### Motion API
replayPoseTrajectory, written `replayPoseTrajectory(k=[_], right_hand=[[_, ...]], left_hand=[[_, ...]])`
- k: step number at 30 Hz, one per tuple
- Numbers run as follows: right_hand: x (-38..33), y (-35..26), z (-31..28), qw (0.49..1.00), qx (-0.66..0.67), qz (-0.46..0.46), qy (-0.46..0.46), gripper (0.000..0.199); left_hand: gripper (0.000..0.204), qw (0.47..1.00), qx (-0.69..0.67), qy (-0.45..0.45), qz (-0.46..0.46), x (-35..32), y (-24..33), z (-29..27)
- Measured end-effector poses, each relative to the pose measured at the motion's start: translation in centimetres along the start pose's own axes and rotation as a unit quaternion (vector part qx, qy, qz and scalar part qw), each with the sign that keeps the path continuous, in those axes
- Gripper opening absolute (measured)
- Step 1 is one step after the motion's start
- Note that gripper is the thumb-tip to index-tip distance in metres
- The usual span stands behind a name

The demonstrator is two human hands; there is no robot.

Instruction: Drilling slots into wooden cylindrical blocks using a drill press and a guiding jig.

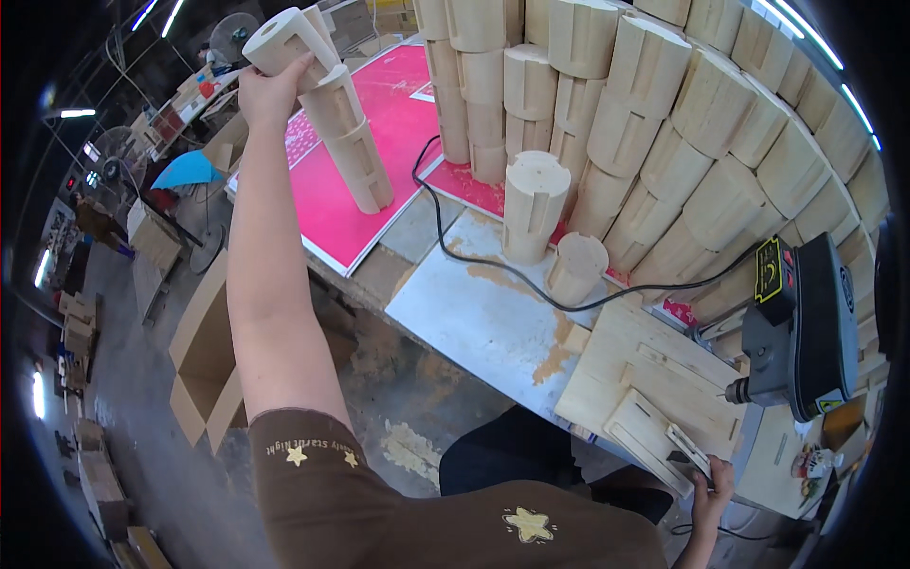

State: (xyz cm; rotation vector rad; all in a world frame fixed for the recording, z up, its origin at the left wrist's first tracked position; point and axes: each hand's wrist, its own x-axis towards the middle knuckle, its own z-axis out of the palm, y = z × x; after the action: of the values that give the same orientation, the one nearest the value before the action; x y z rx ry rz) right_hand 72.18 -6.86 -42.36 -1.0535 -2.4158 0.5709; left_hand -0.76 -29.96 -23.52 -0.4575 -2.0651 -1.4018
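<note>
At the far left, my left hand (273, 93) is closed around a pale wooden cylinder (277, 44) with a round hole in its end. This cylinder sits at the top of a leaning-looking stack of grooved wooden cylinders (343, 137) on a pink board (332, 223). My right hand (713, 493) is low at the right, its fingers curled at the end of a narrow wooden jig (654, 441) on a plywood base (607, 379). A dark part shows beside those fingers. Just above the jig is a drill press (796, 327) with its chuck (737, 390).
Tall stacks of wooden cylinders (621, 114) line the bench's back. Two shorter groups, one cylinder (533, 204) and a low one (575, 270), stand in front. A black cable (493, 264) crosses the white bench top (455, 303). An open cardboard box (204, 346) stands left.
</note>
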Motion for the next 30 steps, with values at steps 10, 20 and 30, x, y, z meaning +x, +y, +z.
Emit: replayPoseTrajectory(k=[10,20,30], right_hand=[[-0.4,0.2,0.6,0.999,-0.010,0.041,0.002,0.030],[-0.5,0.6,0.8,0.999,-0.026,0.021,0.001,0.029],[-0.5,0.2,0.8,0.999,-0.011,0.031,0.014,0.030]], left_hand=[[0.083,0.981,0.175,-0.068,-0.046,5.1,-2.2,4.2],[0.080,0.991,0.122,-0.043,-0.030,5.6,-3.4,4.0],[0.085,0.986,0.152,-0.054,-0.034,4.5,-2.0,3.5]])
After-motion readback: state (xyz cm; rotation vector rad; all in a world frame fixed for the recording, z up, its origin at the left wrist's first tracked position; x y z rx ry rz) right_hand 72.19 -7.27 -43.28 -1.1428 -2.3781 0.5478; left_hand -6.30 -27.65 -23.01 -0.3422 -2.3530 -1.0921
